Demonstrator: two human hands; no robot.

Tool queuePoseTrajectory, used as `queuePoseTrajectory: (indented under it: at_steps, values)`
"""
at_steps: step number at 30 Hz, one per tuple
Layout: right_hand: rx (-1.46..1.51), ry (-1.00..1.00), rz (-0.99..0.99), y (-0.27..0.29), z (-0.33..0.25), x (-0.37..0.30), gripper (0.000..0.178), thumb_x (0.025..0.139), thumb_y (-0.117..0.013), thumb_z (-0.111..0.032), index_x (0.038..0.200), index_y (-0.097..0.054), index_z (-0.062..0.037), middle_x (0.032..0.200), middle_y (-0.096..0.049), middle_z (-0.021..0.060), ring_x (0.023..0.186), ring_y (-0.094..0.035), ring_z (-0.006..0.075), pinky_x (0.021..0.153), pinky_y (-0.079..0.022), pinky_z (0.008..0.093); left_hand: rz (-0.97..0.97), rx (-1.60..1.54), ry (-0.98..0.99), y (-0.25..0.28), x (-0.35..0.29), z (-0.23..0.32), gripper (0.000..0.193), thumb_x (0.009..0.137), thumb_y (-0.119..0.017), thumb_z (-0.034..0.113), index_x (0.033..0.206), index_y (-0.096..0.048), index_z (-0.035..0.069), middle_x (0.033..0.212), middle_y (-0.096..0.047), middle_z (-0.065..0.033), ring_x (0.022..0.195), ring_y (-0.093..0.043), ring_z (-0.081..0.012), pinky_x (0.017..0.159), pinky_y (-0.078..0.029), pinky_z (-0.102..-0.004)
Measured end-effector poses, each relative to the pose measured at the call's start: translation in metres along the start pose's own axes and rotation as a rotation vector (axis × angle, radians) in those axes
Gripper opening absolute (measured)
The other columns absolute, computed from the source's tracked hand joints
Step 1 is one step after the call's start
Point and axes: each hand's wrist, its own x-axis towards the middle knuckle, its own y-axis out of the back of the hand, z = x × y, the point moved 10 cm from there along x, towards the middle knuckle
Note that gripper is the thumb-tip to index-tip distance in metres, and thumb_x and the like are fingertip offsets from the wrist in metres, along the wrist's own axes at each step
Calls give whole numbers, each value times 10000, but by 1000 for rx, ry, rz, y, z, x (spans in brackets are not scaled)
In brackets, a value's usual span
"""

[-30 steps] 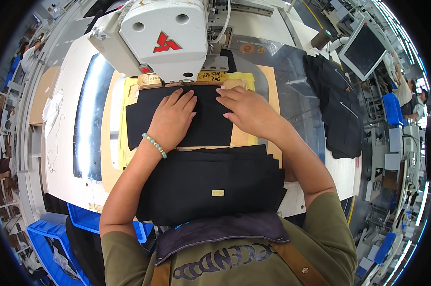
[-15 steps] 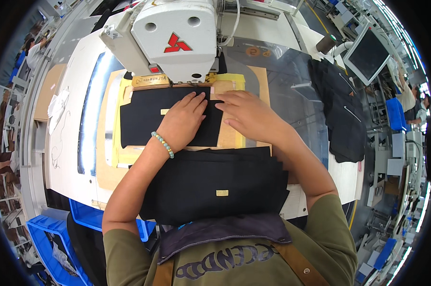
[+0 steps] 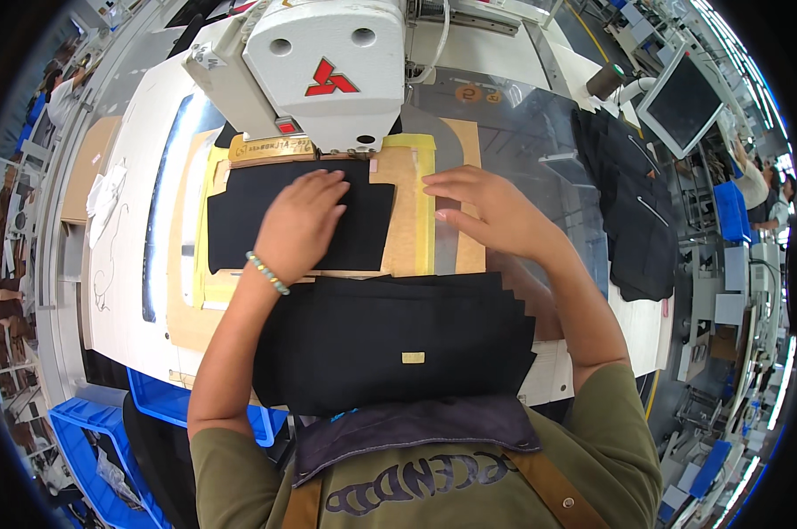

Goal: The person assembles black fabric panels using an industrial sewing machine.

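A black fabric panel (image 3: 240,216), notched at its upper right corner, lies flat on a tan template board (image 3: 405,234) edged with yellow tape. My left hand (image 3: 303,220), with a beaded bracelet at the wrist, rests on the panel, palm down and fingers stretched out. To the right of the panel, my right hand (image 3: 491,212) is open over the board's right side, thumb apart from the fingers and nothing in it. The white head of a sewing machine (image 3: 323,75) stands over the panel's far edge, beside a tan block (image 3: 270,148).
A stack of black fabric pieces (image 3: 372,322) with a small yellow label (image 3: 413,358) lies between my forearms. More black pieces (image 3: 641,212) with zips are piled at the right, below a screen (image 3: 683,101). A blue crate (image 3: 107,458) stands lower left.
The template board and panel have shifted left, my left hand moving with them. My right hand has come off the panel and moved right. The panel's yellow label is now out of sight.
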Motion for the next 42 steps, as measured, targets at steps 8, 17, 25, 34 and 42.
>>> queuePoseTrajectory:
  at_steps: [8, 17, 25, 34, 42]
  values:
    - [44, -61, 26, -30, 7, 43, 551, 1016, -730, -302, 1484, -593, -46, 1280, -702, 180, 1115, -669, 331, 965, -534, 420, 141, -87, 622, 71, -91, -158, 325, 1053, -675, 170, 1328, -724, 4, 1337, -738, -179, 1249, -695, -322, 1074, -525, -391]
    - [1086, -341, -323, -102, -40, 54, 639, 1037, -748, -326, 1585, -519, -90, 1198, -651, 74, 1139, -658, 181, 1063, -507, 327, 200, -502, 849, 58, -145, -212, 386, 1096, -635, 235, 1400, -694, 4, 1361, -731, -126, 1252, -676, -209, 1103, -501, -339]
    - [1501, -381, -95, -74, -27, 15, 663, 1044, -734, -247, 1595, -460, 0, 1383, -630, 118, 1258, -638, 198, 1165, -464, 349, 246, -811, 1014, 39, -140, -192, 516, 1046, -711, 234, 1513, -608, 39, 1384, -689, -55, 938, -620, -53, 734, -456, -213]
    - [1171, -560, 251, -39, 29, -43, 683, 1043, -728, -234, 1632, -438, -49, 1433, -534, 57, 1195, -582, 97, 1102, -448, 311, 119, -1343, 995, -8, -88, -115, 354, 1076, -676, 172, 1381, -637, -2, 1174, -754, -29, 959, -734, -39, 771, -605, -191]
    - [508, -650, 244, 5, 104, -60, 460, 1021, -726, -382, 1329, -701, -41, 1032, -703, -7, 920, -632, 88, 802, -517, 285, -65, -1535, 1038, -60, -65, -80, 214, 1086, -671, 231, 1229, -682, 72, 902, -712, 58, 669, -620, 10, 592, -507, -168]
